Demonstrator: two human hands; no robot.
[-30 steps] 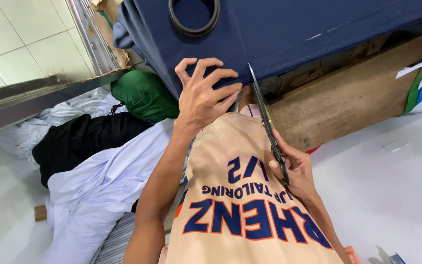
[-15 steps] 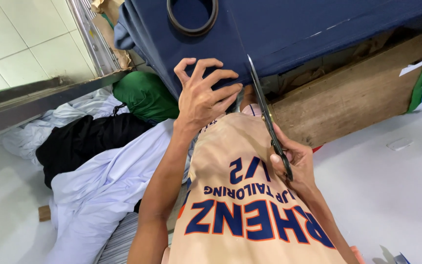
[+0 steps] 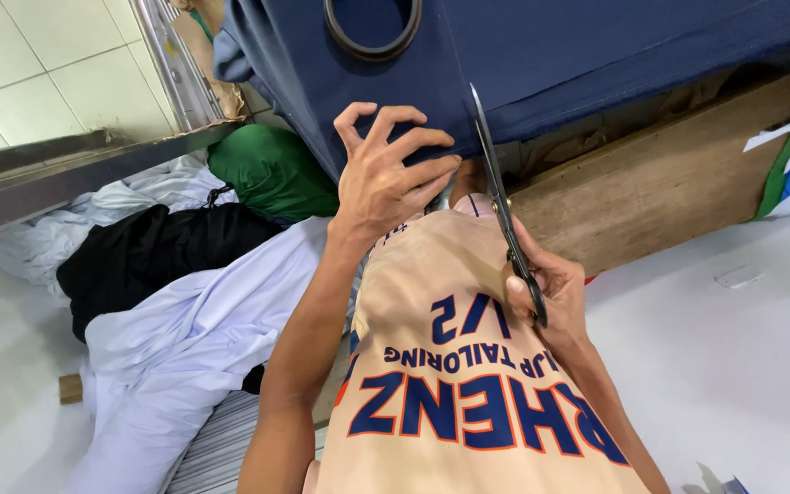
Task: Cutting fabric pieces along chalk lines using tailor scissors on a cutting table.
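view from a head camera looking down over the person's chest, which is covered by a beige apron (image 3: 468,366) with dark blue lettering edged in orange. the left hand (image 3: 390,174) is spread with curled fingers, pressing and gripping the edge of a large sheet of dark navy fabric (image 3: 550,55) that hangs over a wooden table edge (image 3: 651,183). the right hand (image 3: 550,293) is closed around the handles of long black tailor's scissors (image 3: 500,197), whose blades point up and away; they look closed or nearly so, and the tip lies on the navy fabric just to the right of the left hand's fingertips. a black ring (image 3: 372,27) sits in the fabric above the left hand.

to the left lie a heap of pale lilac cloth (image 3: 185,348), a black garment (image 3: 148,256) and a green bundle (image 3: 272,169), beside a white tiled floor (image 3: 38,73).

the main risk is judged to be the closeness of the blades to the left hand's fingers: a slip or a sudden closing stroke could nick them. the fabric hangs loose and folded, so it may shift under the hold, sending a cut off line or through a hidden layer. the long blades could also catch the apron, since the handles are held close against it.
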